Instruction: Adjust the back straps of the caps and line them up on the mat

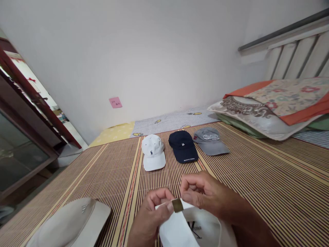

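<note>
Near the bottom centre, a white cap (pixel 174 228) is held with its inside facing up, dark lettering showing within. A brass-coloured square buckle (pixel 177 205) sits on its strap between my hands. My left hand (pixel 154 214) pinches the strap at the buckle's left side. Thumb and fingers of my right hand (pixel 205 193) close on the strap just right of the buckle. Farther back on the striped mat (pixel 118 171) lie a white cap with a small dark logo (pixel 153 151), a navy cap (pixel 183 145) and a grey cap (pixel 209 140), side by side.
A beige cap (pixel 69 223) rests at the lower left. Stacked pillows (pixel 257 113) lie at the right, below a radiator (pixel 298 56). Behind the mat's far edge stands a white wall with a pink note (pixel 115 102). A dark red door frame (pixel 38 96) is at left.
</note>
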Available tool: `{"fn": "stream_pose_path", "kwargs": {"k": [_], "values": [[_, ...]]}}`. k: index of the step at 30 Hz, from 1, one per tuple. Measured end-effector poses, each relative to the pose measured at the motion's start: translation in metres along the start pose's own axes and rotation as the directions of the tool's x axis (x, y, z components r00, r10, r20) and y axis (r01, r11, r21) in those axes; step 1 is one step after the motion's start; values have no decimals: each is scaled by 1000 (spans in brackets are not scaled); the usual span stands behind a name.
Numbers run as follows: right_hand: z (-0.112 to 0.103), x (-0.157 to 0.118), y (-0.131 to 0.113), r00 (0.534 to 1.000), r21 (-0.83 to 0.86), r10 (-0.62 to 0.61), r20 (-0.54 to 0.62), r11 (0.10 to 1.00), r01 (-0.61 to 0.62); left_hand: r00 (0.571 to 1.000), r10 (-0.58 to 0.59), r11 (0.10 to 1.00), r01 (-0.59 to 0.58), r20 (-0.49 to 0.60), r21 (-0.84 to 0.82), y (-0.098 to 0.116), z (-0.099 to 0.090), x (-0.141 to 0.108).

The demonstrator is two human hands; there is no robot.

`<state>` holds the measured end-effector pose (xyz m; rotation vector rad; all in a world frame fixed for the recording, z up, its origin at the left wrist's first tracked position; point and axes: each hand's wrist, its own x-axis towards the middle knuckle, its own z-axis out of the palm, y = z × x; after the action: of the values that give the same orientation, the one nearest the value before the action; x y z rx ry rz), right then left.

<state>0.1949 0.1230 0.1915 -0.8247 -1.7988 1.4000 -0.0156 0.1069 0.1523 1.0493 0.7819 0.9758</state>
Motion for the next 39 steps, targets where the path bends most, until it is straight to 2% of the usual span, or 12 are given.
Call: {"fn": "stream_pose_path", "kwargs": {"k": [5,9,11,15,18,22,28,31,36,39], "values": [[4,-4,-3,1000,-115,26,-17,993,-28,1000,3,994,-5,27,108,7,11,-3],[7,-3,-6,997,-134,77,-33,988,-80,1000,-24,983,25,-10,181,9,10,-5],[8,-1,-8,996,-134,87,-31,987,-91,1000,-12,981,10,9,195,7,8,-5],[6,-1,-8,997,-168,73,-40,983,-78,993,39,988,-55,109,144,-1,2,-2],[4,-2,-6,998,-188,45,-32,981,-50,993,34,994,-46,117,103,-2,2,0],[2,-3,-3,1000,-144,-9,3,989,9,994,45,993,-55,102,101,1,3,0],[-2,0,2,999,-9,44,22,999,-43,997,67,997,-68,27,22,-1,1,-2],[-7,2,10,1000,38,4,21,999,-5,997,78,997,-79,-12,-19,-1,0,-1],[-19,6,27,998,81,-52,46,996,48,996,83,993,-79,32,-92,2,-12,0],[-25,7,37,992,184,-92,85,980,75,995,96,984,-89,38,-153,1,-20,1]]}}
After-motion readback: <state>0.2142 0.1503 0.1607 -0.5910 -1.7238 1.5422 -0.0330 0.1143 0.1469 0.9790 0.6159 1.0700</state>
